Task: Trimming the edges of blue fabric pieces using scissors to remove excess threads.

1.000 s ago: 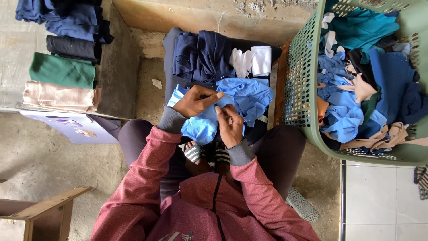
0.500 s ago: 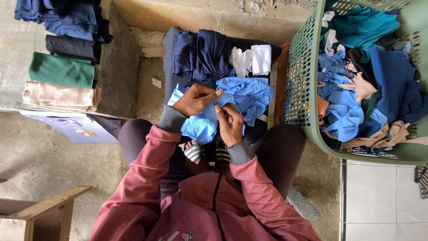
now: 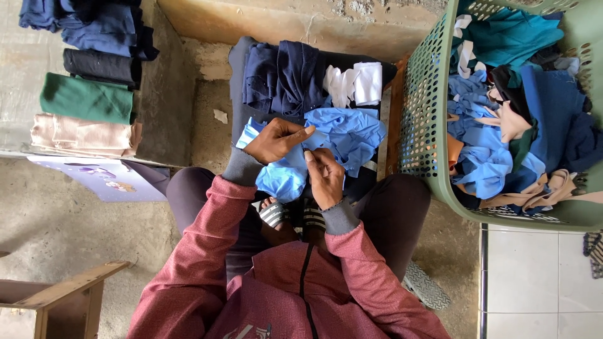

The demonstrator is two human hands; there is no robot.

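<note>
A crumpled light blue garment (image 3: 339,138) lies in front of me over a dark surface. My left hand (image 3: 276,139) pinches its fabric near the middle, fingers closed on the cloth. My right hand (image 3: 325,177) grips another fold of the same garment just below and to the right. Both sleeves are dark red with grey cuffs. Dark navy clothes (image 3: 282,75) and a white piece (image 3: 358,83) lie just beyond the blue garment.
A green laundry basket (image 3: 422,125) full of mixed clothes stands at the right. Folded clothes (image 3: 85,100) are stacked on a ledge at the left. A wooden stool (image 3: 56,301) is at lower left, tiled floor (image 3: 534,282) at lower right.
My hands have shifted only slightly on the blue garment; my left fingers have moved a little along the fabric.
</note>
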